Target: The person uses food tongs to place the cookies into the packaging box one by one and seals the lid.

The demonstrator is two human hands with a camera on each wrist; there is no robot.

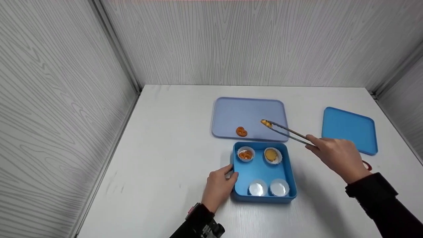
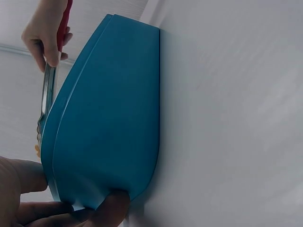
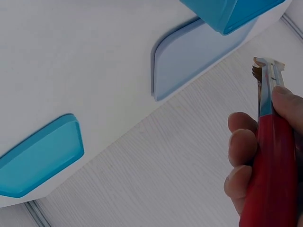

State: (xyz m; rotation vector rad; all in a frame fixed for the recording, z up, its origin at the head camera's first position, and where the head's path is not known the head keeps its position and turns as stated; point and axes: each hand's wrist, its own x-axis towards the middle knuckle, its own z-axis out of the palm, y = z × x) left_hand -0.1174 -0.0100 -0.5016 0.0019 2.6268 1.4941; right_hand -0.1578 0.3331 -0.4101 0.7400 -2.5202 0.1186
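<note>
My right hand [image 1: 340, 157] grips a pair of metal tongs [image 1: 290, 132] whose red handle [image 3: 271, 175] shows in the right wrist view. Pinched at the tongs' tip is a small yellow-brown snack piece [image 1: 266, 123], held above the lilac tray. My left hand [image 1: 219, 186] holds the left wall of a blue box [image 1: 261, 172], also large in the left wrist view. Inside the box, one paper cup [image 1: 252, 160] at the back left holds pretzels [image 1: 245, 154]. Another at the back right holds a round yellow cracker [image 1: 271, 154]. Two white cups [image 1: 257, 188] stand at the front.
Behind the box lies the lilac tray [image 1: 228, 112], with one pretzel [image 1: 241, 132] near its front edge. A flat blue tray or lid [image 1: 350, 127] rests on the right side of the white table [image 1: 158, 158]. Wood-grain panels [image 1: 231, 43] enclose the back and sides.
</note>
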